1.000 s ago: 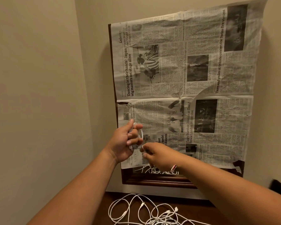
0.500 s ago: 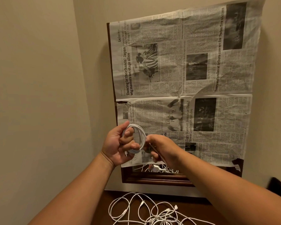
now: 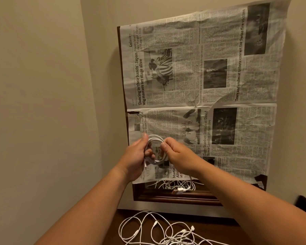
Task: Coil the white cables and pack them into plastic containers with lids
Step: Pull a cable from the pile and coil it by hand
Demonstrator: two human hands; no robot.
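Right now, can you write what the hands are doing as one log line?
step: coiling | left hand: holds white cable coil | right hand: pinches the coil | loose cables: tangled on table | containers: not in view

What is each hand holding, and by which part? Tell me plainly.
Both hold one coiled white cable: the left hand grips the coil's left side, the right hand pinches its upper right side.

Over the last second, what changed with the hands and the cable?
The right hand rose from below the coil to pinch its upper right side, laying on another loop; the coil looks wider. The left hand kept its grip on the coil. The loose cables on the table and the newspaper stayed put.
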